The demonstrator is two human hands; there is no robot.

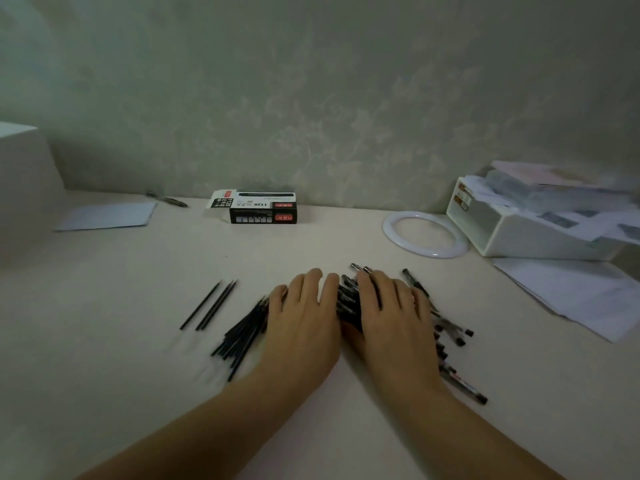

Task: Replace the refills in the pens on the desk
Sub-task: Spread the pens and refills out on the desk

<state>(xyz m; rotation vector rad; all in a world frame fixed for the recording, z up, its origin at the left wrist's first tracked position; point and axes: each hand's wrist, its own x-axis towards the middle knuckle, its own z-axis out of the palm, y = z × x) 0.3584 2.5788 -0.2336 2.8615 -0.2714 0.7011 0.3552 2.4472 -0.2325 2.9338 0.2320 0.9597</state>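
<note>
Both hands lay flat with fingers straight, gripping nothing. The left hand (304, 317) pressed the refills (239, 337); the right hand (391, 313) covered the pens (450, 341) on the worktop (138, 375).

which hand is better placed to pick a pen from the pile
Right. The right hand lies flat on the pile of clear black-capped pens; the left hand rests beside it, nearer the thin dark refills.
</note>
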